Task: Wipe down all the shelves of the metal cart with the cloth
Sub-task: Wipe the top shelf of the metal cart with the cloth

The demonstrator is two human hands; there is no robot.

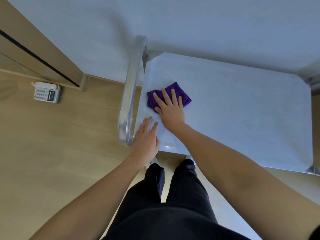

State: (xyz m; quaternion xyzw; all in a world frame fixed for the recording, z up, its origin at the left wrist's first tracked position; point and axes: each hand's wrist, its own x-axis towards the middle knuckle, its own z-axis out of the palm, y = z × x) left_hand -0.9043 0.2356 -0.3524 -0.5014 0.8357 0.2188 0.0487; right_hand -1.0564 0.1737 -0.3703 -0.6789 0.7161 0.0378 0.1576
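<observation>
So the metal cart (242,110) is taking up most of the view, and only its top shelf is showing; any lower ones are hiding underneath, so I'm guessing this is the early part of the job. The handle (131,87) is running along the shelf's 9 o'clock edge.

The right hand (171,110) is lying flat with fingers spread, pressing down on the cloth (176,88). The left hand (147,135) is resting open, fingers straight, on the 7 o'clock corner just beside the handle's lower bend. It's looking like it's bracing the cart.

The cloth itself is purple, folded into a small pad, and sitting on the shelf's 9 o'clock side, near the handle edge and well apart from the 3 o'clock end.

What I'd be doing here: keeping the palm flat over the whole pad so it isn't bunching up, working in overlapping passes from 9 toward 3, and pushing right into the rounded corners. Keeping that left hand planted is probably smart if the cart is on wheels, though I can't tell.
</observation>
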